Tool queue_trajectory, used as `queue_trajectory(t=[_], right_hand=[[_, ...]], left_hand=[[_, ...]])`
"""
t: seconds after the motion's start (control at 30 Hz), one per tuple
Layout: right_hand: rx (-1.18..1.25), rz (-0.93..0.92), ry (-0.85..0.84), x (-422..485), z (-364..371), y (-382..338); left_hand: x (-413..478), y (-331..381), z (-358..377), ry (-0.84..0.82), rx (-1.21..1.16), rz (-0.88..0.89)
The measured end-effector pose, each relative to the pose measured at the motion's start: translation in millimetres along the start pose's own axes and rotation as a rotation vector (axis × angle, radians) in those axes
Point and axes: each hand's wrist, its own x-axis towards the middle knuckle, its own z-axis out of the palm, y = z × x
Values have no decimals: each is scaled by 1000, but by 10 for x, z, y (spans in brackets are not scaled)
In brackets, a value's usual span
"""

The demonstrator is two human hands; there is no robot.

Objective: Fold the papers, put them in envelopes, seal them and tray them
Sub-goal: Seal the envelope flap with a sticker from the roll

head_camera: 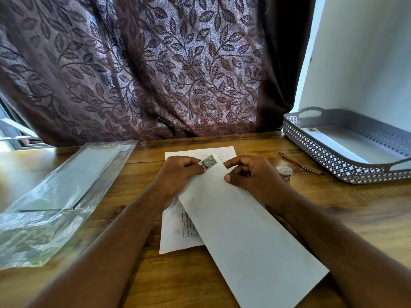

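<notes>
A long white envelope (244,232) lies slanted across the table in front of me, over a printed white paper (175,236). My left hand (178,172) pinches a small grey patterned sticker (208,162) at the envelope's far end. My right hand (249,172) grips that same far end of the envelope between thumb and fingers. Part of the paper shows beyond my hands. A grey perforated tray (329,158) stands at the right with a white envelope (347,147) inside.
A clear plastic pack of envelopes (60,192) lies on the left. A small roll of patterned tape (284,172) and a pen (300,163) sit between my right hand and the tray. A leaf-patterned curtain (155,70) hangs behind the wooden table (173,274).
</notes>
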Motion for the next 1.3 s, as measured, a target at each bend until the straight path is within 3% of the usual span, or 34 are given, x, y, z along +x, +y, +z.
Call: queue_trajectory(t=[0.3, 0.5, 0.63, 0.93, 1.0, 1.1, 1.17, 1.3], right_hand=[[129, 93, -151, -57, -45, -80], [271, 89, -34, -29, -135, -62], [308, 80, 153, 16, -203, -53], [283, 38, 417, 70, -300, -34], [336, 38, 369, 47, -300, -59], [429, 111, 158, 4, -311, -77], [365, 169, 25, -28, -320, -93], [288, 247, -82, -50, -286, -125]], left_hand=[[-21, 27, -21, 98, -14, -27], [-57, 84, -80, 126, -247, -51], [-115, 110, -14, -2, -423, -114], [-252, 102, 240, -336, -406, -145], [-244, 88, 241, -307, -398, -102], [-212, 95, 220, -129, -446, -41], [-161, 83, 175, -1, -506, -38], [-91, 34, 102, 143, -540, -25]])
